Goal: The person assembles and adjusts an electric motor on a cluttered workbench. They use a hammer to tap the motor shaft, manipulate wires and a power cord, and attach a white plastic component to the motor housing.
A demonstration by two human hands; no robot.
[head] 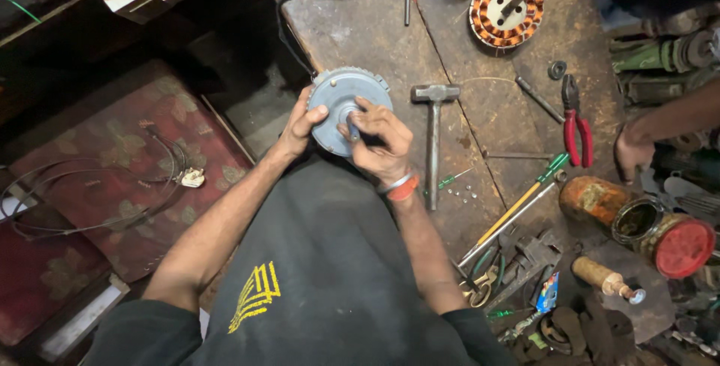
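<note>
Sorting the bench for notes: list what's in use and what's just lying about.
In use: left hand, right hand, round grey motor housing.

Lying about: hammer, red-handled pliers, copper-wound stator, screwdrivers, rusty tin, red lid.

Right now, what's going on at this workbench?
A person holds a round grey motor housing at the edge of a worn wooden bench. The left hand grips its rim; the right hand works at its centre. A hammer, red-handled pliers and a copper-wound stator lie nearby. Another person's hand rests at the right.
</note>
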